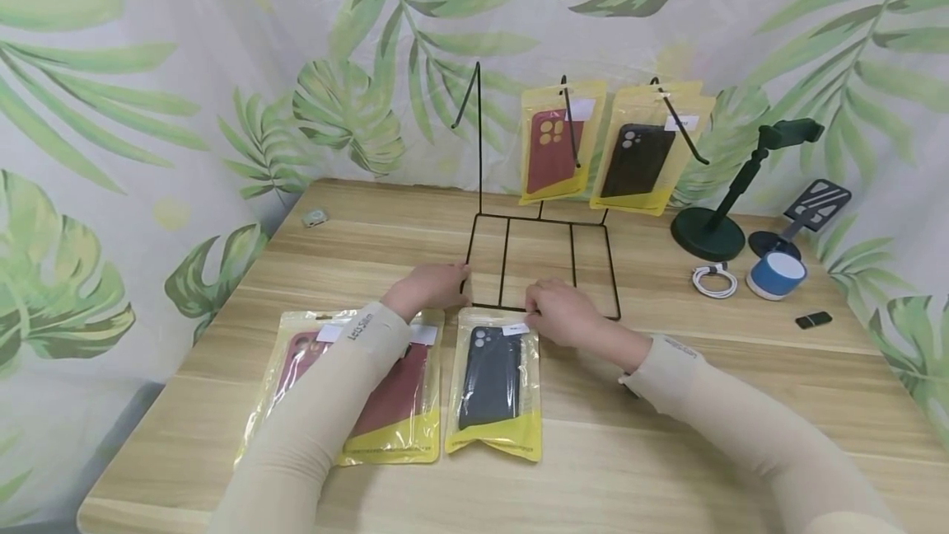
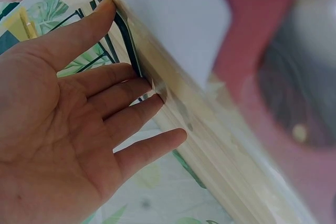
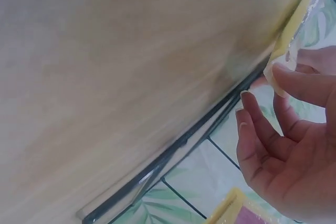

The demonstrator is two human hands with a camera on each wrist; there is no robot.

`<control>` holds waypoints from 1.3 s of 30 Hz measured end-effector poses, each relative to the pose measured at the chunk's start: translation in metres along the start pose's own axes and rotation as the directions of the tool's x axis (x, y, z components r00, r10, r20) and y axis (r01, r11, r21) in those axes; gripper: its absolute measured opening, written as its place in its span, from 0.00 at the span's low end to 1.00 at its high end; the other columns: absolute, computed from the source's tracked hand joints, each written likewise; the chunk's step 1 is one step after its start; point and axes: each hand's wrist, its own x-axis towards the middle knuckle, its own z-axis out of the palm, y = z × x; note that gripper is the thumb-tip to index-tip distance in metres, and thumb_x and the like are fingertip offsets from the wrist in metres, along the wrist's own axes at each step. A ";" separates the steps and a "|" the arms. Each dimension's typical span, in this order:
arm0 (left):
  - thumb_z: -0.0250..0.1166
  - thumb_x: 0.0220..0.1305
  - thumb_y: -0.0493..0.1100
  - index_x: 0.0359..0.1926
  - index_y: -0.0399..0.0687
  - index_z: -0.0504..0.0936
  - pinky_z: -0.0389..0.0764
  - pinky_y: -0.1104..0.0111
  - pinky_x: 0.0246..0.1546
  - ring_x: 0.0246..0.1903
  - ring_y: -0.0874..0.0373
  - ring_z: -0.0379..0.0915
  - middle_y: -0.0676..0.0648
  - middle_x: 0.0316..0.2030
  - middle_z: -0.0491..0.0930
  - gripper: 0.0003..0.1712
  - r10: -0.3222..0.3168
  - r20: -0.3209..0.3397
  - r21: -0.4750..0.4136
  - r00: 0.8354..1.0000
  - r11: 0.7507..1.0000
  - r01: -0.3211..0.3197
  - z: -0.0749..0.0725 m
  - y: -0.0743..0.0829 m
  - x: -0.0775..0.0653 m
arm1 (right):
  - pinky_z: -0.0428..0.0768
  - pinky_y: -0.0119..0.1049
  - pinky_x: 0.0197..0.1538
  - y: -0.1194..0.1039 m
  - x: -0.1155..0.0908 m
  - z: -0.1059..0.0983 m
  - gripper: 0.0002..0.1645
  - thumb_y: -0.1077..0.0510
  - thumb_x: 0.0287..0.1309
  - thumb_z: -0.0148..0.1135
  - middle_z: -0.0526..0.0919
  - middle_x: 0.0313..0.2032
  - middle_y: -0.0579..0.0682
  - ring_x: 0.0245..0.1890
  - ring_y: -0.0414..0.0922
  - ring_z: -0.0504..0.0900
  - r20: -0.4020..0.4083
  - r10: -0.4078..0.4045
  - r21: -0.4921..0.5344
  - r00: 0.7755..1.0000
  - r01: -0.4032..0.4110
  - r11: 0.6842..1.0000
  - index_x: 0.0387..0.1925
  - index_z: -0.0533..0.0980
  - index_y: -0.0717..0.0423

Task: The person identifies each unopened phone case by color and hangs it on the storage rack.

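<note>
A bagged dark phone case [image 1: 492, 381] lies near, its top right corner pinched by the right hand [image 1: 565, 314]; farther left, the left hand [image 1: 430, 285], fingers straight, touches the rack [image 1: 505, 262]. Likely pickup; lifting needs a steady pinch.

Looks kinda like a mini phone-accessory shop display on a wood-grain table [image 1: 630, 468], with bagged phone cases [image 1: 638, 163] hanging off a wire rack [image 1: 543, 219] at the far side. Leafy backdrop [image 1: 222, 48] behind, so can't tell if it's home or store.
</note>
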 end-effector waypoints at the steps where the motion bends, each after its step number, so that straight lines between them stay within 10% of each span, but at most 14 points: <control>1: 0.59 0.72 0.54 0.77 0.41 0.55 0.63 0.52 0.73 0.74 0.44 0.55 0.42 0.77 0.53 0.42 0.002 -0.003 0.001 1.000 1.000 -0.002 0.000 0.000 0.000 | 0.80 0.39 0.39 0.001 -0.002 -0.002 0.05 0.55 0.61 0.66 0.81 0.33 0.44 0.37 0.44 0.77 -0.003 0.009 0.009 1.000 -0.009 1.000 0.32 0.77 0.49; 9: 0.60 0.71 0.54 0.76 0.41 0.55 0.63 0.52 0.73 0.73 0.43 0.56 0.42 0.77 0.53 0.42 0.010 -0.004 -0.001 1.000 1.000 -0.010 0.000 0.000 0.000 | 0.75 0.31 0.24 0.007 -0.021 -0.028 0.05 0.55 0.66 0.62 0.86 0.32 0.48 0.20 0.38 0.75 -0.072 0.071 0.159 0.995 -0.058 0.986 0.39 0.77 0.52; 24: 0.60 0.71 0.55 0.77 0.41 0.54 0.63 0.52 0.73 0.74 0.44 0.56 0.42 0.77 0.53 0.43 -0.005 0.007 0.020 1.000 1.000 0.005 0.000 -0.001 0.002 | 0.79 0.32 0.29 0.019 -0.077 -0.076 0.09 0.56 0.69 0.60 0.89 0.37 0.49 0.30 0.43 0.82 -0.347 0.132 0.333 0.929 -0.009 0.943 0.45 0.81 0.53; 33: 0.61 0.70 0.56 0.76 0.40 0.56 0.63 0.51 0.73 0.74 0.43 0.56 0.41 0.76 0.54 0.43 0.002 -0.007 0.022 1.000 1.000 -0.002 0.001 -0.002 0.003 | 0.74 0.15 0.29 0.033 -0.100 -0.100 0.06 0.70 0.59 0.66 0.89 0.31 0.54 0.24 0.31 0.79 -0.667 0.037 0.238 0.744 0.165 0.957 0.38 0.83 0.60; 39: 0.60 0.70 0.56 0.77 0.41 0.55 0.63 0.51 0.73 0.74 0.44 0.56 0.42 0.77 0.53 0.44 -0.005 0.000 0.023 1.000 1.000 0.005 0.000 0.000 0.002 | 0.70 0.12 0.27 0.046 -0.103 -0.122 0.03 0.71 0.60 0.64 0.86 0.26 0.52 0.24 0.20 0.72 -0.784 0.094 0.228 0.613 0.143 0.963 0.37 0.81 0.67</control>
